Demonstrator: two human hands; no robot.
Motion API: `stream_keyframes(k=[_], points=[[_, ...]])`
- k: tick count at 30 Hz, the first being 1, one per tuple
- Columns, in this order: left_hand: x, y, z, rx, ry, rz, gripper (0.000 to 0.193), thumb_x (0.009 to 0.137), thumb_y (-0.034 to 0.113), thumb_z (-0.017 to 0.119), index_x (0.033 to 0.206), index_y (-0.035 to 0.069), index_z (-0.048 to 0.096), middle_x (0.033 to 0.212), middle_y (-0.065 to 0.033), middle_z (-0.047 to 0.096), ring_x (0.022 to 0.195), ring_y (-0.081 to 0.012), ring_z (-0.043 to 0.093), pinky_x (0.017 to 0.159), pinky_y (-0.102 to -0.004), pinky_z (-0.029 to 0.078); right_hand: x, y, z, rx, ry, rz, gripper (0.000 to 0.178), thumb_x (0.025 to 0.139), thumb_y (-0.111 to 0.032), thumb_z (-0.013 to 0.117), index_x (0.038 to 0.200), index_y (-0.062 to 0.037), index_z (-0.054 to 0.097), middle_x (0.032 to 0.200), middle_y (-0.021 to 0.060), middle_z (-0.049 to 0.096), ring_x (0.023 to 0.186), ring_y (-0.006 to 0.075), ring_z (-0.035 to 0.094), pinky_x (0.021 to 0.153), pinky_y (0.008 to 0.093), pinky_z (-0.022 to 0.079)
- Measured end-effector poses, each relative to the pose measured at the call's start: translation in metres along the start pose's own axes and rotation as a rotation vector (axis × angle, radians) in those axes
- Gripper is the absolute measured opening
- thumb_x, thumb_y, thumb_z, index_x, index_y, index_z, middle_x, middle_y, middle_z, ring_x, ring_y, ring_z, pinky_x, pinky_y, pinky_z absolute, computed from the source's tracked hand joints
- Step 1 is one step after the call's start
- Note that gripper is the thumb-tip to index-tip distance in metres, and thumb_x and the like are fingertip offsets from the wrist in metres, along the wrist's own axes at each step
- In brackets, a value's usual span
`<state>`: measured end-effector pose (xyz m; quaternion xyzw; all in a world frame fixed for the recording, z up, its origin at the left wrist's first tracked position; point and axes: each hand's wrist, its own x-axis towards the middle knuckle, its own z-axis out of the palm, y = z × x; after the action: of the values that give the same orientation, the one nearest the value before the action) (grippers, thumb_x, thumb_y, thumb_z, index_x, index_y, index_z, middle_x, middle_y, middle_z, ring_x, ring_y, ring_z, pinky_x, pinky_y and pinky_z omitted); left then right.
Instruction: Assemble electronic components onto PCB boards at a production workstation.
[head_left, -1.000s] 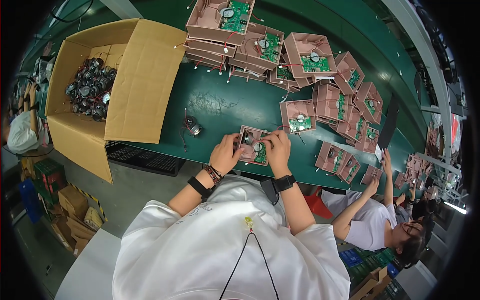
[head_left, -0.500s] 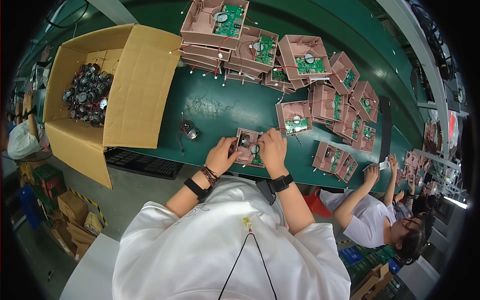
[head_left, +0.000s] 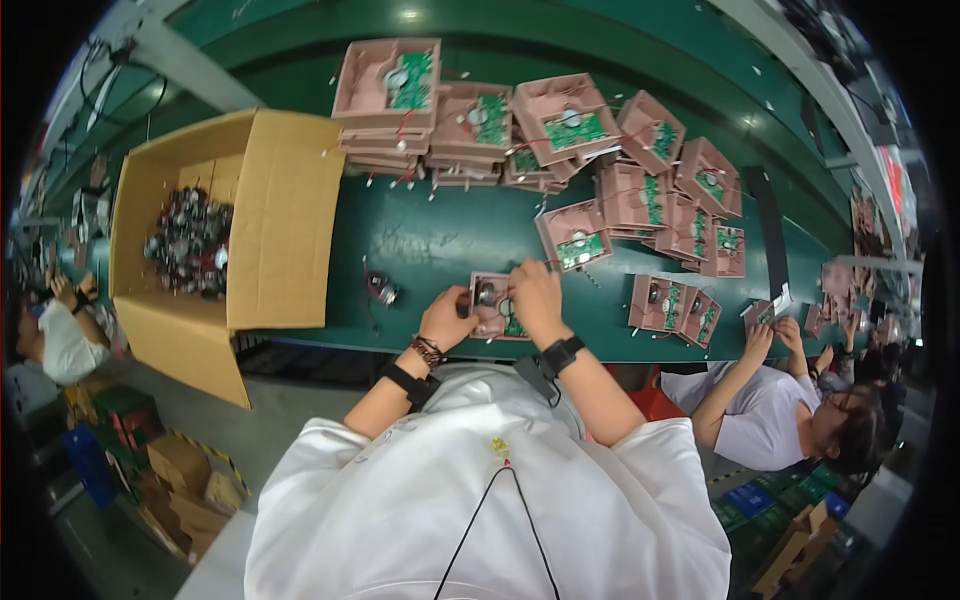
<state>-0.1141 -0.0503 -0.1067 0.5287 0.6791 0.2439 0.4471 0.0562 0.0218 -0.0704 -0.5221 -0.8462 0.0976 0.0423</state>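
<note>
A pink plastic housing [head_left: 489,328] lies at the table's near edge in front of me. Inside it sit a round black speaker [head_left: 487,293] and a green circuit board [head_left: 515,325]. My left hand [head_left: 447,320] grips the housing's left wall, fingers curled, thumb toward its inside. Over the housing's right side, my right hand [head_left: 538,300] has its fingers bent together near the far right corner; what they pinch is hidden. A loose speaker [head_left: 382,290] with wires rests on the table, left of my left hand.
A cardboard box [head_left: 285,220] full of speakers [head_left: 190,245] stands at left. Stacked pink housings [head_left: 385,85] with boards line the far side and right. Two more housings [head_left: 658,303] lie right of my right hand. A co-worker [head_left: 770,400] works at the right.
The whole view has shifted, with the table scene lower at left. My right fingers have moved left, toward the housing's far edge. My left hand stays at the housing's left wall.
</note>
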Motion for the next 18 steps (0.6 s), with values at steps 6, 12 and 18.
stream_keyframes(k=[6, 12, 18], points=[[-0.013, 0.047, -0.011, -0.009, -0.081, -0.056, 0.039, 0.069, 0.019, 0.069, 0.102, 0.003, 0.053, 0.091, -0.0104, 0.059, 0.074, -0.0217, 0.063, 0.064, -0.0317, 0.049, -0.062, 0.008, -0.026, 0.495, 0.193, 0.192, 0.051, 0.075, -0.014, 0.063, 0.121, -0.0024, 0.044, 0.106, 0.0205, 0.046, 0.101, 0.0343, 0.046, 0.088, 0.0431, 0.035], [-0.010, 0.125, 0.042, -0.193, -0.139, 0.231, 0.038, 0.077, 0.018, 0.066, 0.109, 0.004, 0.049, 0.097, -0.0115, 0.057, 0.079, -0.0184, 0.062, 0.064, -0.0276, 0.049, -0.100, 0.089, -0.058, 0.853, 0.056, 0.527, 0.064, 0.083, -0.021, 0.059, 0.134, 0.0018, 0.027, 0.130, 0.0240, 0.037, 0.120, 0.0333, 0.037, 0.101, 0.0385, 0.028], [-0.003, 0.130, 0.037, 0.010, -0.175, 0.492, 0.032, 0.075, 0.013, 0.064, 0.104, 0.006, 0.054, 0.100, -0.0125, 0.055, 0.093, -0.0271, 0.055, 0.078, -0.0354, 0.046, -0.144, 0.222, -0.056, 1.143, 0.356, 0.905, 0.050, 0.087, -0.015, 0.055, 0.131, -0.0013, 0.035, 0.117, 0.0079, 0.050, 0.102, 0.0170, 0.048, 0.085, 0.0281, 0.041]])
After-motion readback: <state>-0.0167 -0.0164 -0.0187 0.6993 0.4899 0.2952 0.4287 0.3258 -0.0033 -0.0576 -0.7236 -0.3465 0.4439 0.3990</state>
